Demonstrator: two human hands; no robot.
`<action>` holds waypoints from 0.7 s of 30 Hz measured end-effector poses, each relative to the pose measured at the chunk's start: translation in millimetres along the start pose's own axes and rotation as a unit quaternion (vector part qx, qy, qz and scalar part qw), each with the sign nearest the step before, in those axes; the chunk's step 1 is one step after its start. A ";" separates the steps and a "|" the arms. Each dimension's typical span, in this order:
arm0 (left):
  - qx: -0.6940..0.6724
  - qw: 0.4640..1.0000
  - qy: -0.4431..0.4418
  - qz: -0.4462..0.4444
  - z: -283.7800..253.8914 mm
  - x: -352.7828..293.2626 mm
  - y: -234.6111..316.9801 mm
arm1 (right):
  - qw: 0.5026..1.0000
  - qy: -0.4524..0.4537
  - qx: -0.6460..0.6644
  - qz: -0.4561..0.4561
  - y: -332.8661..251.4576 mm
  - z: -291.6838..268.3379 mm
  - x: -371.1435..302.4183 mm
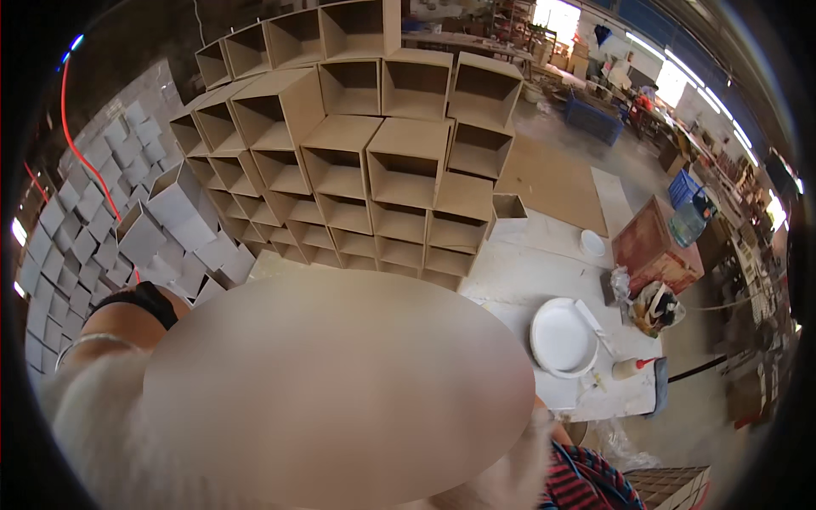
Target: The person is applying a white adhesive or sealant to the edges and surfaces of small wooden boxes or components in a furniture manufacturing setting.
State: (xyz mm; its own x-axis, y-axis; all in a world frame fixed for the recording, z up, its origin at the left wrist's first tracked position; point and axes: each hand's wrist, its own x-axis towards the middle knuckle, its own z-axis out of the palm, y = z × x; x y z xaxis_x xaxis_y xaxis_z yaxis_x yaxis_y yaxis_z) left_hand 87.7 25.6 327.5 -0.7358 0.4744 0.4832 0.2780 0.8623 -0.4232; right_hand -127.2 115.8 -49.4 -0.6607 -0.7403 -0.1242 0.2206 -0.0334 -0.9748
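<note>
At the left, my left hand (170, 299) shows only in part beyond a black band (153, 297) on the arm. It is nearest to white open boxes (180, 208) stacked there. A large blurred oval covers the lower middle and hides its fingers, so I cannot tell what they hold. My right hand does not show; the same blur covers where it could be. Ahead, brown cardboard boxes (408, 166) are stacked in rows, their open sides facing me. A small white box (510, 223) stands just right of the stack.
On the white worktable (510, 276) at the right are a round white basin (564, 337), a small white bowl (592, 244) and a squeeze bottle with a red tip (629, 367). A reddish crate (659, 246) stands beyond. A red cable (81, 157) hangs at the left.
</note>
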 end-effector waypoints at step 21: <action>0.040 0.878 0.056 -0.474 226.8 61.0 -331.7 | 0.961 0.169 0.218 0.011 7.3 -78.9 -54.9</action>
State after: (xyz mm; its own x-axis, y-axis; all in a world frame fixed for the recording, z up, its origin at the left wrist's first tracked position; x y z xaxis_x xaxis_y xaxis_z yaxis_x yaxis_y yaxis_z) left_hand -189.5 -271.6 323.6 -0.5457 -0.4315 0.7183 -0.4741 0.8658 0.1599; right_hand -145.9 209.2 -64.3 -0.8313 -0.4865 -0.2688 0.4685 -0.3531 -0.8098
